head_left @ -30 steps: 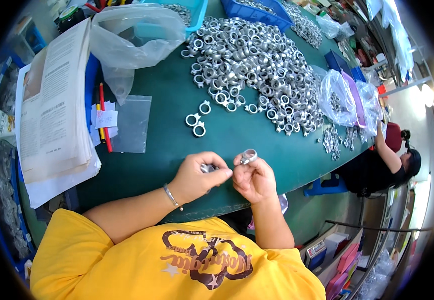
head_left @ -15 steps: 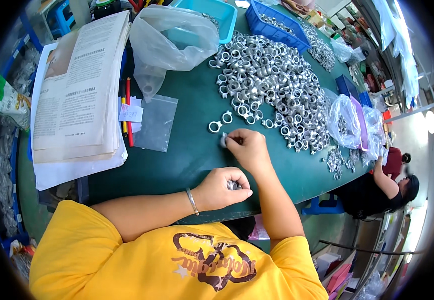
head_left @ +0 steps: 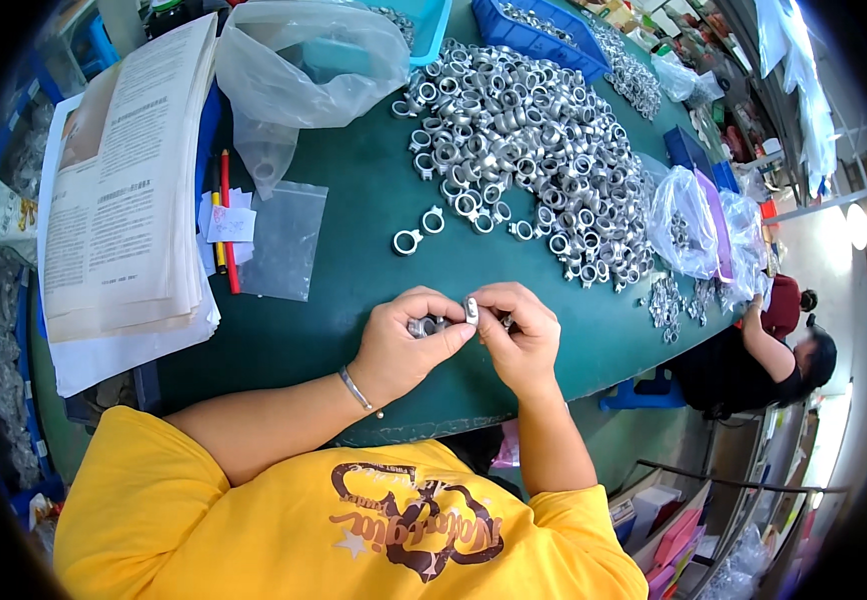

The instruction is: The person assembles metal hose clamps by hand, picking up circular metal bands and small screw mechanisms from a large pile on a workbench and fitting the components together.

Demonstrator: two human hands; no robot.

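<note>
My left hand [head_left: 402, 345], with a bangle at the wrist, is curled around several small metal rings [head_left: 426, 326]. A single metal ring piece [head_left: 471, 310], seen edge-on, stands between the fingertips of both hands. The thumb and fingers of my right hand [head_left: 526, 338] are closed on it. Something metallic also shows inside the right fingers, too small to make out. Two loose rings with small lugs, a nearer ring [head_left: 407, 242] and a farther ring [head_left: 433, 220], lie on the green table just beyond my hands. Behind them rises a large heap of similar rings [head_left: 524, 130].
At left lie stacked newspapers [head_left: 119, 190], pens [head_left: 226, 225] and a flat clear bag [head_left: 289, 240]. A translucent plastic bag [head_left: 304, 70], a turquoise tray [head_left: 432, 30] and a blue crate [head_left: 539, 40] stand at the back. Another person [head_left: 769, 365] sits at right.
My right hand has lifted a ring from the table and brought it back to my left hand. Both hands now meet at the fingertips around it. The whole view has shifted slightly.
</note>
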